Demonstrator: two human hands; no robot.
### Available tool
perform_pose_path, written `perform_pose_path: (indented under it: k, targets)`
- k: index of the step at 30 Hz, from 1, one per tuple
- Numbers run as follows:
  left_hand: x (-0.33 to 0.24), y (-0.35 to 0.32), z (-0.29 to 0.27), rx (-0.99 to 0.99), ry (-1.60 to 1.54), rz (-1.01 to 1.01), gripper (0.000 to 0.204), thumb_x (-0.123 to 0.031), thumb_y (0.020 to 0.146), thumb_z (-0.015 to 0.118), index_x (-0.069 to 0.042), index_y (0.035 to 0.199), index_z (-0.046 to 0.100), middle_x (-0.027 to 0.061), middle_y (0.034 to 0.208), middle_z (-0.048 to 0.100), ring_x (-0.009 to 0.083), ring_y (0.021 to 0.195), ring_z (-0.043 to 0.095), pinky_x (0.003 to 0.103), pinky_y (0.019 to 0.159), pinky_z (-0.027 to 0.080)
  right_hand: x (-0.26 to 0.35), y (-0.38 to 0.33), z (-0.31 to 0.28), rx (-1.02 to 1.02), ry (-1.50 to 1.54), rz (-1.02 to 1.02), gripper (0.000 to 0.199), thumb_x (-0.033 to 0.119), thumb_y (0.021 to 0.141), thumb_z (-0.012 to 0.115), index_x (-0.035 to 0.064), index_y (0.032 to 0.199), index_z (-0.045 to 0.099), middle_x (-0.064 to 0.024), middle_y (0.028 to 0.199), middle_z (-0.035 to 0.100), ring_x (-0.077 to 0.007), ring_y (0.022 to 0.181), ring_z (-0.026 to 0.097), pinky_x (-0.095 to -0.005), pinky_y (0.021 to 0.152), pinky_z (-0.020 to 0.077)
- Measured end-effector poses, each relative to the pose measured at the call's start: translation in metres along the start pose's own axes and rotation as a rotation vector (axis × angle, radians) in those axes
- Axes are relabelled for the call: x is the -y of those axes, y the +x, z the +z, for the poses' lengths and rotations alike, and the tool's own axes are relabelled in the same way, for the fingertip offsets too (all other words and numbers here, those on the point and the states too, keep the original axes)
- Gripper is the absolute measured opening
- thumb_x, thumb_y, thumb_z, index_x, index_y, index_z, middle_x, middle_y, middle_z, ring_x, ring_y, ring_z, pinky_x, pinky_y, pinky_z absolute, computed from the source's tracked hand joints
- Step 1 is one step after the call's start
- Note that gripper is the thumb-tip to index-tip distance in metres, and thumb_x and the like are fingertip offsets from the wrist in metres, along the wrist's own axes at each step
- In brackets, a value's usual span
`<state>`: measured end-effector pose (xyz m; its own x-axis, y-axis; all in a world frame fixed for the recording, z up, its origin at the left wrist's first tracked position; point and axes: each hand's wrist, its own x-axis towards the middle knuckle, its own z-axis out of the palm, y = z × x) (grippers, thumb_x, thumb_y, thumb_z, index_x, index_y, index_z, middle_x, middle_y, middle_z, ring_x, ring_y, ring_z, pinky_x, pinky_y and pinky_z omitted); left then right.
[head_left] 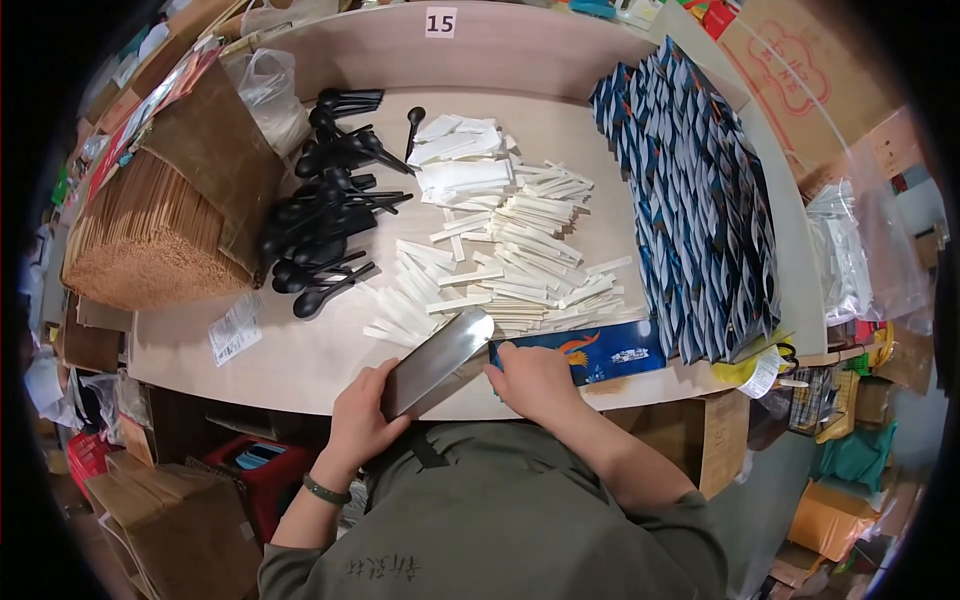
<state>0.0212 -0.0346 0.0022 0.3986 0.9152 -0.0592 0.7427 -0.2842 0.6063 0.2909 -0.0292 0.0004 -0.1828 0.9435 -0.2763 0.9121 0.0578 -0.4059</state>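
My left hand (359, 418) is closed round the near end of a long, shiny metal trough (438, 362) with a rounded far tip, slanting up to the right. At its right, my right hand (536, 382) pinches the left end of a flat blue printed packet (622, 354) lying along the table's front edge. The trough's tip is close to that end of the packet; whether they touch, I cannot tell. Just beyond lie loose white paper-wrapped sticks (525, 285) and flat white packets (465, 182). Black plastic spoons (330, 205) are heaped left of them.
A dense row of blue packets (700, 210) stands at the right. On the left is an open carton (165, 225) of tightly packed brown paper sheets. Yellow-handled scissors (785, 355) lie by the right front corner, and a white label sheet (235, 328) at the front left.
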Motion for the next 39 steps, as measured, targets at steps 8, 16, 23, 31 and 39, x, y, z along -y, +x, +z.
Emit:
perform_pose_path:
  k: [8, 16, 23, 31, 39]
  targets:
    - [0.007, 0.000, -0.033, 0.214, 0.012, 0.015, 0.072, -0.017, 0.069, 0.081, -0.010, 0.135, 0.053, 0.0148, 0.100, 0.062, 0.0359, 0.089, 0.063, 0.042, 0.078, 0.052, -0.001, 0.008, 0.011, -0.044, 0.179, 0.057, 0.025, 0.025, 0.082, 0.062, 0.0007, 0.082, 0.065, -0.0199, 0.073, 0.068, -0.0387, 0.073, 0.068, -0.0512, 0.066, 0.0529]
    - [0.013, 0.026, -0.040, 0.217, 0.048, 0.163, 0.068, -0.018, 0.066, 0.081, -0.008, 0.130, 0.058, 0.0139, 0.097, 0.063, 0.0352, 0.089, 0.063, 0.041, 0.077, 0.052, 0.003, 0.012, 0.027, -0.180, 0.235, 0.045, 0.019, 0.025, 0.084, 0.063, 0.0067, 0.082, 0.065, -0.0153, 0.073, 0.068, -0.0379, 0.070, 0.066, -0.0471, 0.065, 0.0518]
    - [0.017, 0.009, -0.030, 0.142, 0.041, 0.125, 0.072, -0.017, 0.067, 0.081, -0.009, 0.133, 0.056, 0.0129, 0.095, 0.060, 0.0341, 0.087, 0.062, 0.041, 0.076, 0.052, -0.005, 0.010, 0.015, -0.239, 0.403, 0.110, 0.017, 0.021, 0.080, 0.067, 0.0049, 0.075, 0.065, -0.0134, 0.063, 0.065, -0.0295, 0.060, 0.066, -0.0381, 0.059, 0.0507]
    - [0.008, 0.044, -0.025, 0.296, 0.041, 0.356, 0.067, -0.025, 0.072, 0.080, -0.009, 0.132, 0.055, 0.0131, 0.105, 0.063, 0.0342, 0.097, 0.062, 0.042, 0.082, 0.051, 0.030, 0.010, 0.015, -0.040, 0.295, -0.034, 0.021, 0.025, 0.083, 0.064, 0.0043, 0.080, 0.066, -0.0193, 0.076, 0.067, -0.0402, 0.075, 0.066, -0.0497, 0.069, 0.0519]
    - [0.014, 0.078, -0.026, 0.009, -0.082, 0.345, 0.047, -0.029, 0.081, 0.077, -0.006, 0.119, 0.066, 0.0169, 0.116, 0.063, 0.0352, 0.108, 0.060, 0.043, 0.093, 0.048, -0.014, 0.118, -0.038, -0.436, -0.013, -0.312, 0.014, 0.021, 0.085, 0.063, 0.0075, 0.085, 0.068, -0.0158, 0.084, 0.066, -0.0370, 0.086, 0.064, -0.0478, 0.076, 0.0517]
